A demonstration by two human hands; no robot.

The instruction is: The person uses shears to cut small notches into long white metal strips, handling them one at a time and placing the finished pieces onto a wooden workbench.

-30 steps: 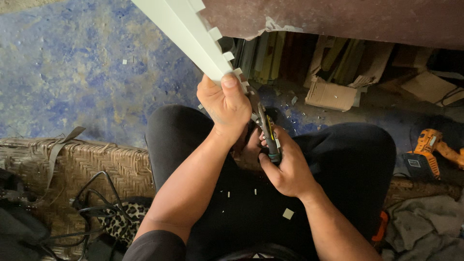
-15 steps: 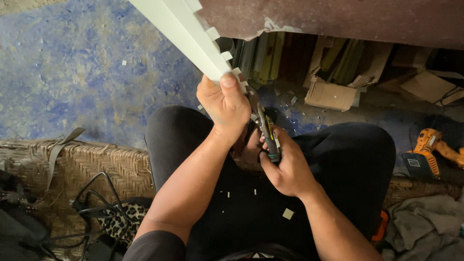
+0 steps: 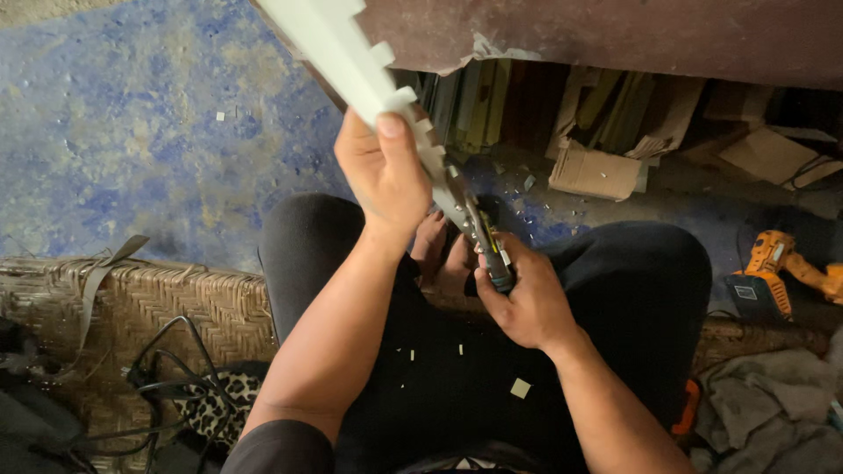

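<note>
My left hand [image 3: 384, 173] grips a long white strip [image 3: 338, 46] with square notches cut along one edge; the strip slants from the top of the view down to my lap. My right hand [image 3: 520, 296] holds a hand cutting tool [image 3: 481, 241] with dark handles, its metal jaws set on the strip's lower end just below my left thumb. I sit cross-legged in black trousers [image 3: 615, 298], and small white offcuts [image 3: 520, 387] lie on my lap.
An orange cordless drill [image 3: 777, 268] lies at the right on the floor. Torn cardboard pieces [image 3: 595, 172] and boards sit under a brown ledge [image 3: 632, 35] ahead. A woven mat [image 3: 149, 303] with black cables [image 3: 167, 369] is at the left, grey cloth [image 3: 773, 412] at the right.
Nothing has visibly changed: both hands keep their hold and the cutter stays on the strip's lower end.
</note>
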